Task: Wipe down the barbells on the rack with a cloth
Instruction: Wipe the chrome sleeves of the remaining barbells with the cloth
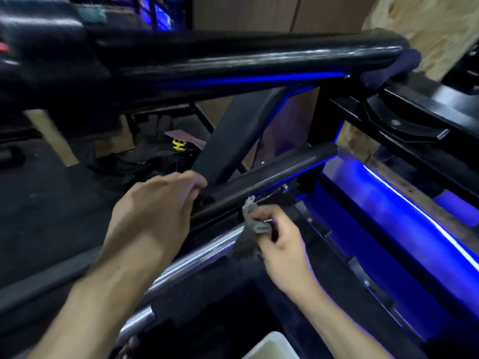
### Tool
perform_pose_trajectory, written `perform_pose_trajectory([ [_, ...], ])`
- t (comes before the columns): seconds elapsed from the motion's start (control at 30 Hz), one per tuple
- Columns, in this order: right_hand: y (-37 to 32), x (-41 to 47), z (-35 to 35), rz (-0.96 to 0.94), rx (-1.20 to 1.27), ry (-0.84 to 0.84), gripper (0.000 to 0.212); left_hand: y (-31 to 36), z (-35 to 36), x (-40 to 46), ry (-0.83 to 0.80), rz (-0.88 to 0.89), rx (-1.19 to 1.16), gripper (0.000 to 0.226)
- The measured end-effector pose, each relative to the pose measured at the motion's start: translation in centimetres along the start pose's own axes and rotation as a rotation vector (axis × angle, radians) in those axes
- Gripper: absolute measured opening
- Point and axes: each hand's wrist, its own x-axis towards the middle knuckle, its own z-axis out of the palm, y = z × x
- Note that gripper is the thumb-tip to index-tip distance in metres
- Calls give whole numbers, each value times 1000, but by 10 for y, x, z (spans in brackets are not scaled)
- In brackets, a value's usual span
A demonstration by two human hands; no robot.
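Note:
A silver barbell (197, 257) lies on the rack, running from lower left up toward the centre. My right hand (282, 244) pinches a crumpled grey cloth (250, 229) against the bar's upper end. My left hand (158, 211) curls its fingers over a black barbell (272, 172) that lies just above the silver one. A thicker black bar (246, 60) spans the top of the view, with a dark cloth (388, 71) draped at its right end.
The black rack frame (414, 125) runs along the right, lit by blue LED strips (414, 211). A white container (272, 345) sits at the bottom edge. A slanted black strut (233, 136) stands behind the bars, with a yellow object (179, 144) on the dark floor.

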Motion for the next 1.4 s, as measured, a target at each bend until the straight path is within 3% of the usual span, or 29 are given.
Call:
perform_pose_trajectory([
  [0.13, -20, -23, -1, 213, 328, 45, 22, -9, -21, -56, 205, 69, -77, 23],
  [0.2, -40, -39, -1, 284, 461, 20, 21, -7, -29, -86, 235, 67, -118, 20],
  [0.3, -79, -72, -4, 363, 539, -15, 23, 8, -41, -130, 158, 23, -255, 15],
  [0.4, -125, -107, -6, 377, 533, -45, 28, 27, -60, -164, 0, -138, -514, 8],
  [0.53, -181, -155, -8, 349, 477, -102, 20, 67, -100, -190, -125, -334, -974, 36],
  [0.63, -215, -187, -14, 317, 407, -99, 18, 94, -131, -204, -238, -427, -1142, 43],
  [0.87, -267, -246, -46, 251, 341, -72, 21, 124, -167, -235, -265, -456, -1227, 24],
  [0.97, -270, -261, -60, 264, 349, -37, 23, 137, -167, -243, -210, -431, -1271, 28],
  [1.1, -263, -263, -77, 309, 358, -22, 28, 151, -160, -243, -279, -362, -1236, 37],
  [1.27, -245, -248, -88, 390, 453, -93, 29, 153, -143, -230, -283, -387, -1178, 41],
  [1.4, -207, -232, -75, 484, 612, -255, 31, 135, -119, -218, -305, -394, -1111, 51],
])
